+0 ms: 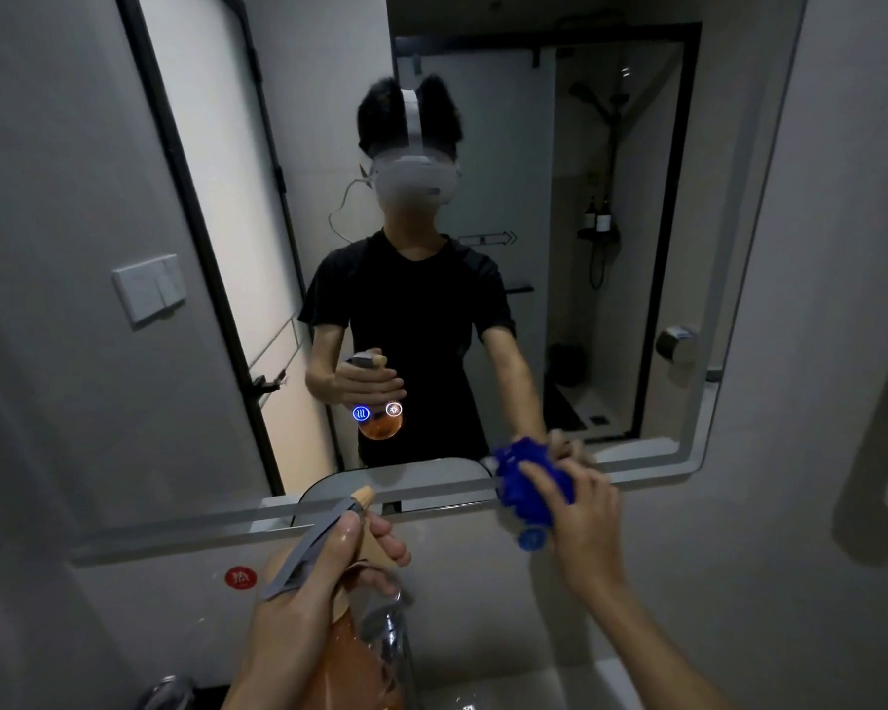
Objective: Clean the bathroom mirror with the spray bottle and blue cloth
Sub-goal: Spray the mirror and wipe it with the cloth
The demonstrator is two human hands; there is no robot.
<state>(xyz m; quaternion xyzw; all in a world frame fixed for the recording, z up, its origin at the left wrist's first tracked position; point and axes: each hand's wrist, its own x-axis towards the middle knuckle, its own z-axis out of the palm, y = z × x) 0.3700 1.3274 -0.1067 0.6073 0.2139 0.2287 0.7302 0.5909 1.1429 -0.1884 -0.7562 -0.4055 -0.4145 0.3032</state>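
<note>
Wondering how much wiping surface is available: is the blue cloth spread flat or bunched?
Bunched: the blue cloth is wadded in the right hand against the mirror's lower edge.

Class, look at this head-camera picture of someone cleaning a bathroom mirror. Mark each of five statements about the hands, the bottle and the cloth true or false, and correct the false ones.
1. The left hand holds the amber spray bottle with the grey trigger head. True.
2. The bunched blue cloth lies in the basin. False: the right hand grips it at the lower edge of the frameless wall mirror.
3. The bottle's nozzle points up towards the mirror. True.
4. Two small round icons glow on the mirror glass. True.
5. The round red sticker is stuck on the mirror glass. False: it sits on the wall below the mirror.
</note>
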